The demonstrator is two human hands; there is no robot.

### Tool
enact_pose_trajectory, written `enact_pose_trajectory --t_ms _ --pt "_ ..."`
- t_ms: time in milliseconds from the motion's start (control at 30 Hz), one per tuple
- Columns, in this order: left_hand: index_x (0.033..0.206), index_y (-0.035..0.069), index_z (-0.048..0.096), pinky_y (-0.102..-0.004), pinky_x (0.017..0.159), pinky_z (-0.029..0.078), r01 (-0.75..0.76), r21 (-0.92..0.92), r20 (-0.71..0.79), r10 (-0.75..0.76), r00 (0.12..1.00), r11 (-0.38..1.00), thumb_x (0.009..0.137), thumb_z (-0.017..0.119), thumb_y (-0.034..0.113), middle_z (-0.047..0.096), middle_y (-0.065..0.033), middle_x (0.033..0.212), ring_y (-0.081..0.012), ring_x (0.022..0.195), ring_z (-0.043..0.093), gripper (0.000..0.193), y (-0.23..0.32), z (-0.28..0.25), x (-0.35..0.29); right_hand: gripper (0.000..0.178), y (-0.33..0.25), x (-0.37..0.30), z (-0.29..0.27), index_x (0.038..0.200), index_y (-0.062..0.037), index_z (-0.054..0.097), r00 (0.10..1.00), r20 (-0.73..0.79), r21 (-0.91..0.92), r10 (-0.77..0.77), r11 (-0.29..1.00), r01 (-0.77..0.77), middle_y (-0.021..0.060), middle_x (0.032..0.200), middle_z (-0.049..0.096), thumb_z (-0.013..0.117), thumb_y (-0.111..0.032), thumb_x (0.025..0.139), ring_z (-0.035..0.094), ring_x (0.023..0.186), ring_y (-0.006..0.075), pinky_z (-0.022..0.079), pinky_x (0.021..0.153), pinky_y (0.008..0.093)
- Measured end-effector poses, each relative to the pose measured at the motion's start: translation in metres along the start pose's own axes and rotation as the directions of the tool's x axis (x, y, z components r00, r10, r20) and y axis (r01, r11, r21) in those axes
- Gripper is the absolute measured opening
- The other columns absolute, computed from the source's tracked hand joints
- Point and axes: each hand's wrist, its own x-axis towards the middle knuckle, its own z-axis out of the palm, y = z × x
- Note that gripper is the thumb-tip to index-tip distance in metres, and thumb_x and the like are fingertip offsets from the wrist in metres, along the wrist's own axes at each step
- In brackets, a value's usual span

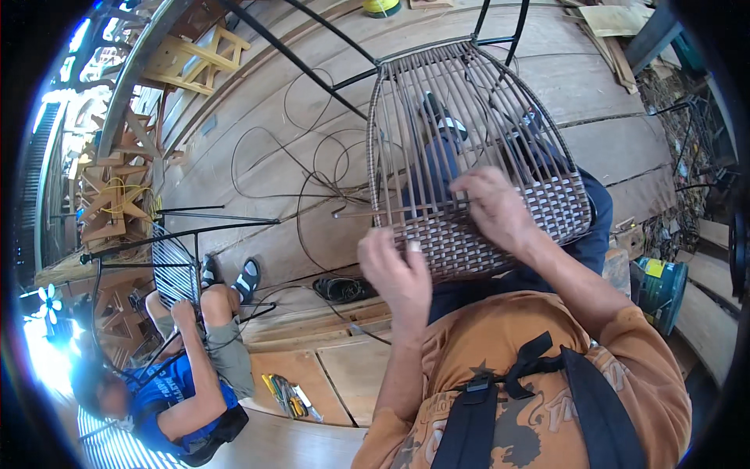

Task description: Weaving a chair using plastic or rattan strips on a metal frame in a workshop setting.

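Observation:
A chair frame (371, 148) leans across my lap, with brown strips (422, 94) strung lengthwise over it. Its near part is a tight brown-and-white weave (500, 234). My left hand (396, 273) is closed at the weave's left edge, thumb toward the panel; what its fingers hold is hidden. Over the weave's upper edge, my right hand (500, 211) has its fingers curled down among the strips, and I cannot see what is in them. A thin crosswise strip (355, 214) runs just above the weave and sticks out past the left rail.
Loose strip coils (312, 176) lie on the floor left of the chair. At left a seated person (187, 375) handles another chair frame (187, 234). Hand tools (291, 397) rest on a board between us. A dark green bucket (660, 293) stands at right; wooden pieces (117, 203) are piled far left.

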Motion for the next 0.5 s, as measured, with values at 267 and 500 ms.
enact_pose_trajectory --t_ms 267,500 --pt "0.088 -0.006 0.060 -0.0399 0.065 0.043 0.677 -0.311 0.425 -0.540 0.727 0.667 0.092 0.044 0.044 0.058 -0.0244 0.072 -0.0345 0.067 0.055 0.052 -0.076 0.017 0.046 0.031 -0.046 0.023 0.091 0.103 -0.0127 0.060 0.974 0.216 -0.313 0.066 0.950 0.005 0.0060 0.106 0.056 0.051 -0.005 0.074 0.049 0.102 0.0250 0.038 0.086 0.0367" --pt "0.078 -0.007 0.062 -0.0347 0.050 0.039 0.602 -0.427 0.169 -0.594 0.787 0.675 0.093 0.049 0.033 0.051 -0.0157 0.053 -0.0194 0.048 0.042 0.044 -0.065 0.012 0.029 0.031 -0.041 0.017 0.092 0.098 -0.0123 0.062 0.968 0.245 -0.279 -0.046 0.953 0.116 0.0051 0.099 0.056 0.058 -0.004 0.068 0.050 0.094 0.0248 0.039 0.079 0.0371"
